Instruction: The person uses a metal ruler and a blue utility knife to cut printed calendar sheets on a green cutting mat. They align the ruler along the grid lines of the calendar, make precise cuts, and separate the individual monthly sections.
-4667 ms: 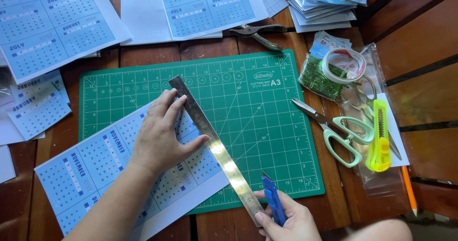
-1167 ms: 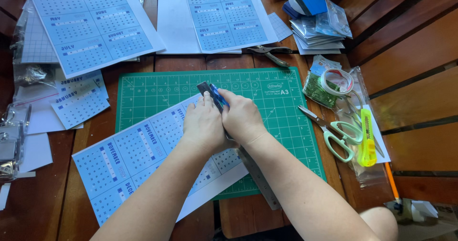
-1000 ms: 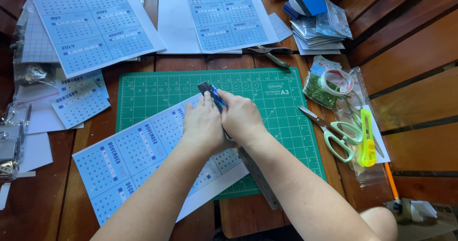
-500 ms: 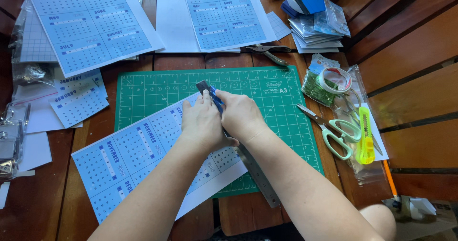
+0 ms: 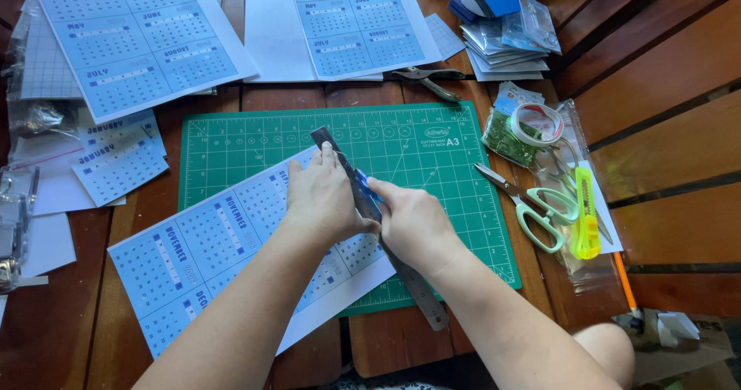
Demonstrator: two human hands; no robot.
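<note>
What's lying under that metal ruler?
Under the metal ruler lies a blue calendar sheet, itself on the green cutting mat. The left hand presses the ruler down, and the right hand holds a blue knife; they hide the ruler's middle.

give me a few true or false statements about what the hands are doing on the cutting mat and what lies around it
1. The left hand presses a metal ruler onto a blue calendar sheet. True.
2. The right hand holds a blue knife against the ruler's edge. True.
3. The cutting mat is red. False: it is green.
4. The scissors lie left of the mat. False: they lie to its right, on the wooden table.
5. The yellow cutter is in the right hand. False: it lies on the table beside the scissors.
</note>
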